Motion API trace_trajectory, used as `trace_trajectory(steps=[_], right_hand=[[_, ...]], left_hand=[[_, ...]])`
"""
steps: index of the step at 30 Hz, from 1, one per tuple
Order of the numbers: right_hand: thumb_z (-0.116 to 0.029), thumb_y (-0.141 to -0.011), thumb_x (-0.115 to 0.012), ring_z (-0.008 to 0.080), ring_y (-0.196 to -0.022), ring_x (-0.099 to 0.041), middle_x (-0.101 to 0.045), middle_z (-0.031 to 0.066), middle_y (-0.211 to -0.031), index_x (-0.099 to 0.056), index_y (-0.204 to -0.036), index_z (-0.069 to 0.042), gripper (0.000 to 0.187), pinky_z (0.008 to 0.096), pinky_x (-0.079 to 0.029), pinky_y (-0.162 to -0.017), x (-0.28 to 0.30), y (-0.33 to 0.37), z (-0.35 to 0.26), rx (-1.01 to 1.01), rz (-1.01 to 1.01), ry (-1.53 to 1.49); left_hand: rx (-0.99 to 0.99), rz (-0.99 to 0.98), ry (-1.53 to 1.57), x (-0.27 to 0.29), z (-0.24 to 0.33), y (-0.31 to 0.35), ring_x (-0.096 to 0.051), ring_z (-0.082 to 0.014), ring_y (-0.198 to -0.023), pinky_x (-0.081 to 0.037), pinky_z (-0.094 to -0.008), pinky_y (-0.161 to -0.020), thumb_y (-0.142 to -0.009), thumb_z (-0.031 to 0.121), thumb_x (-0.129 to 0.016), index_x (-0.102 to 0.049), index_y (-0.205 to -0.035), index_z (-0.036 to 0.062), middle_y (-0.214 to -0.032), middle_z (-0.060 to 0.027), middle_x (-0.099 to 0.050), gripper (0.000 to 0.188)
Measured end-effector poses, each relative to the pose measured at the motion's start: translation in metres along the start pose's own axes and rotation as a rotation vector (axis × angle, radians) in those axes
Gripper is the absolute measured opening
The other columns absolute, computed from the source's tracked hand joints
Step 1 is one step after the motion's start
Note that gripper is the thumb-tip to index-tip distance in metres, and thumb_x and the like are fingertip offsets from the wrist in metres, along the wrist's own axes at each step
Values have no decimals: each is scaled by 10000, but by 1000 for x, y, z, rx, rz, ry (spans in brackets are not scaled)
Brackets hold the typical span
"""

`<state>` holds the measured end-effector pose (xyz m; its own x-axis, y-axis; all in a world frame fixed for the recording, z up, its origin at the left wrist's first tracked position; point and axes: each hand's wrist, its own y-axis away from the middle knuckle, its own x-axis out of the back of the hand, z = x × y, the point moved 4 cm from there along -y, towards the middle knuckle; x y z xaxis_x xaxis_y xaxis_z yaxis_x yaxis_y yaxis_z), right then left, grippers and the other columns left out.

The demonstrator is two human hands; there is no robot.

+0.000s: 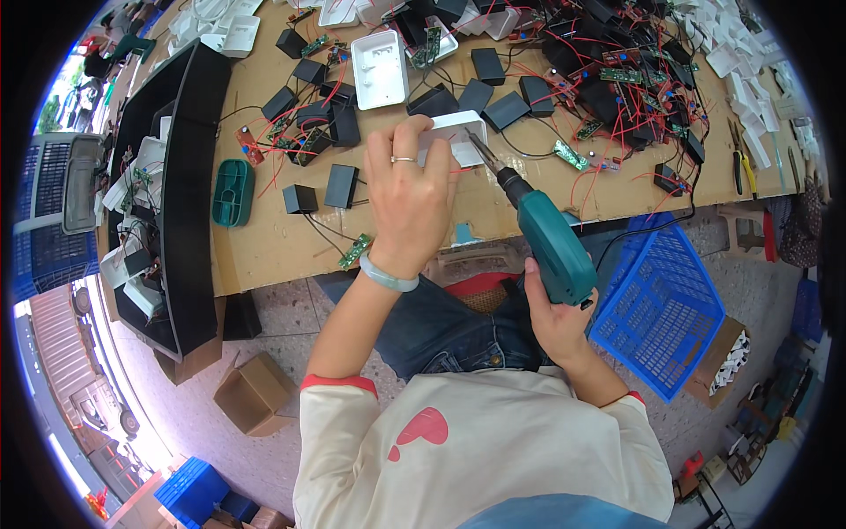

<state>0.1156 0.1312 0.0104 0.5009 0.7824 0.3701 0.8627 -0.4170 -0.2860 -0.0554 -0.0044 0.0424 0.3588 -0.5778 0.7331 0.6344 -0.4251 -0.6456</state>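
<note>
My right hand [560, 326] is wrapped around the rear of a green electric screwdriver [557, 242] with a black cord. The long bit points up and left, its tip over a shallow white plastic case [474, 145] near the table's front edge. My left hand [410, 194], with a ring on a finger and a bangle at the wrist, grips the left end of that case with bent fingers. Its fingertips are partly hidden behind the hand. Just left of this hand lie black boxes [341, 186] and a small green circuit board [355, 251] on a wire.
A tangled heap of black boxes, red wires and circuit boards [617, 84] covers the table's far right. White cases [379, 70] lie at the back. A long black bin [189, 194] and a green compartment tray [233, 192] stand left. Below right is a blue crate [661, 309].
</note>
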Motion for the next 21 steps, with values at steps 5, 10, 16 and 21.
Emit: trace_trajectory(steps=[5,10,16,21], right_hand=[[2,-893,-725,103,-814,-663,-697,97,-970,-585,-1175,36,317,243,-531,-739,1,1,-1,-3,8,12],[-4,-896,-724,100,-809,-658,-697,99,-971,-590,-1169,34,306,242,-529,-731,1,1,-1,-16,5,12],[-4,-891,-730,106,-821,-661,-695,97,-989,-591,-1176,29,319,243,-530,-739,1,2,0,0,3,27],[3,-881,-738,115,-831,-669,-695,97,-1009,-592,-1184,30,337,246,-534,-750,2,5,1,-45,21,-1]], left_hand=[[-1,-6,-5,0,0,0,-552,-297,-982,-499,-398,-822,-734,27,-757,-679,-864,44,-1086,-79,-610,152],[-1,-6,-4,0,1,0,-551,-299,-984,-498,-398,-821,-736,25,-755,-680,-867,44,-1091,-80,-608,152],[-2,-7,1,1,1,0,-554,-304,-986,-499,-399,-817,-733,23,-757,-684,-872,51,-1089,-84,-610,160],[-14,19,3,2,2,0,-560,-308,-984,-499,-397,-812,-726,10,-756,-688,-878,60,-1087,-87,-613,174]])
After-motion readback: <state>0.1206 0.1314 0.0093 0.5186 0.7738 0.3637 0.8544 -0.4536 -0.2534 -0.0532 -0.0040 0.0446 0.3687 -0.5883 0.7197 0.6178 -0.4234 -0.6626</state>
